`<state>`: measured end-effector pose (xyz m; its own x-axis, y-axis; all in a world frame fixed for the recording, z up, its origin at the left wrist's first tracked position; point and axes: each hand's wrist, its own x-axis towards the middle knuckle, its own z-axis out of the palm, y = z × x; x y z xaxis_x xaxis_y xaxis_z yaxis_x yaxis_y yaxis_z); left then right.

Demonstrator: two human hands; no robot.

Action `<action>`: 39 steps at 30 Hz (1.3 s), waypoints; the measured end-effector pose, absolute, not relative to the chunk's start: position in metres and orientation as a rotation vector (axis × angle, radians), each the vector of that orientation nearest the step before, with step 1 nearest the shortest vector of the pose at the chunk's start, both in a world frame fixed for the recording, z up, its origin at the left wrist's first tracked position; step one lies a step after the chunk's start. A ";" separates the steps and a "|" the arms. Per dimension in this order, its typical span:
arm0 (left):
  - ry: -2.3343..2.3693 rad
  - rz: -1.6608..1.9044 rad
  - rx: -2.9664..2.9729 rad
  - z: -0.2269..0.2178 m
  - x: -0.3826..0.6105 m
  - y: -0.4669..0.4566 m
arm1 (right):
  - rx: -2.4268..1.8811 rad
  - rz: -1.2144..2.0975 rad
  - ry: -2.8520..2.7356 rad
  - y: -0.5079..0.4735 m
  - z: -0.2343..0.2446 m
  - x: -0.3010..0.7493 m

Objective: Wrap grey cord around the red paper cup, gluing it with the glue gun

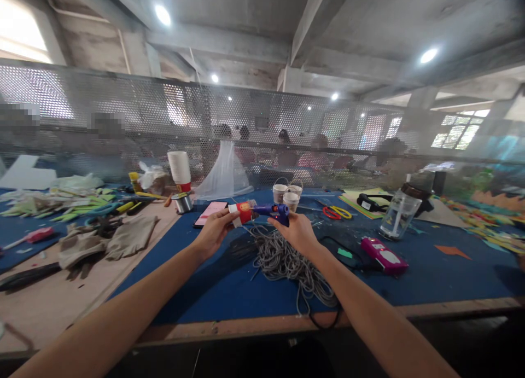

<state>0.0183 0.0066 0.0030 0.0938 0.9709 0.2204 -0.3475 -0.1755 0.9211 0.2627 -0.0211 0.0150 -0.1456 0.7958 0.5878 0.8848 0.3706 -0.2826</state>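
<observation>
My left hand [215,229] is closed around a small red and white paper cup [241,211], held on its side above the blue table cover [414,282]. My right hand [296,230] grips a blue glue gun [274,210] whose nozzle points left at the cup. Both are held over a heap of grey cord [287,263] lying on the cover. A phone with a pink screen [210,213] lies just beyond my left hand.
Three small paper cups [287,195] stand behind the glue gun. Red-handled scissors [336,211], a clear jar [398,214], a pink case [383,255], a stack of cups [179,169], gloves [131,236] and green paper scraps [61,203] lie around. Mesh fence [262,126] with people behind.
</observation>
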 end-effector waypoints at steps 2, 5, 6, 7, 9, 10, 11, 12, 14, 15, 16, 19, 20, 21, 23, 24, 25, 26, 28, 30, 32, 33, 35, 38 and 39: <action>0.756 1.396 1.142 0.003 0.018 0.007 | -1.443 -0.181 -1.959 -0.020 0.014 0.263; 0.748 1.396 1.141 0.002 0.018 0.008 | -1.439 -0.187 -1.955 -0.019 0.013 0.263; 0.746 1.393 1.144 0.002 0.018 0.009 | -1.438 -0.186 -1.956 -0.019 0.012 0.263; 0.746 1.391 1.147 0.002 0.018 0.009 | -1.437 -0.184 -1.956 -0.019 0.012 0.263; 0.755 1.391 1.151 0.002 0.017 0.009 | -1.438 -0.179 -1.956 -0.019 0.012 0.263; 0.759 1.392 1.152 0.002 0.017 0.009 | -1.438 -0.177 -1.956 -0.019 0.013 0.263; 0.761 1.394 1.151 0.002 0.017 0.009 | -1.438 -0.175 -1.957 -0.019 0.013 0.263; 0.761 1.395 1.148 0.001 0.017 0.009 | -1.438 -0.173 -1.959 -0.020 0.014 0.263; 0.760 1.397 1.141 0.001 0.017 0.009 | -1.437 -0.166 -1.963 -0.021 0.015 0.263; 0.758 1.397 1.139 0.001 0.017 0.009 | -1.434 -0.161 -1.967 -0.021 0.015 0.263; 0.757 1.398 1.138 0.001 0.017 0.009 | -1.433 -0.156 -1.972 -0.022 0.016 0.263; 0.752 1.402 1.132 0.001 0.017 0.009 | -1.435 -0.149 -1.980 -0.023 0.017 0.263; 0.752 1.400 1.129 0.002 0.017 0.009 | -1.436 -0.149 -1.980 -0.023 0.017 0.263; 0.754 1.400 1.127 0.002 0.017 0.009 | -1.438 -0.150 -1.979 -0.023 0.017 0.263; 0.766 1.402 1.122 0.002 0.017 0.009 | -1.437 -0.153 -1.978 -0.023 0.017 0.263; 0.772 1.402 1.121 0.003 0.017 0.009 | -1.438 -0.151 -1.981 -0.023 0.017 0.263; 0.776 1.402 1.119 0.003 0.017 0.008 | -1.439 -0.150 -1.984 -0.023 0.017 0.263; 0.777 1.401 1.118 0.003 0.017 0.008 | -1.440 -0.150 -1.987 -0.023 0.017 0.263; 0.772 1.394 1.120 0.003 0.016 0.008 | -1.446 -0.152 -1.992 -0.022 0.016 0.263; 0.773 1.398 1.117 0.003 0.016 0.008 | -1.444 -0.165 -1.992 -0.022 0.015 0.264; 0.771 1.411 1.106 0.004 0.016 0.008 | -1.434 -0.183 -1.994 -0.021 0.014 0.264; 0.768 1.417 1.098 0.004 0.016 0.008 | -1.428 -0.190 -1.995 -0.021 0.014 0.264; 0.755 1.422 1.084 0.003 0.015 0.008 | -1.425 -0.198 -1.996 -0.021 0.014 0.264; 0.747 1.421 1.077 0.003 0.014 0.010 | -1.430 -0.204 -1.995 -0.021 0.014 0.264; 0.749 1.421 1.078 0.003 0.014 0.010 | -1.429 -0.206 -1.995 -0.021 0.014 0.264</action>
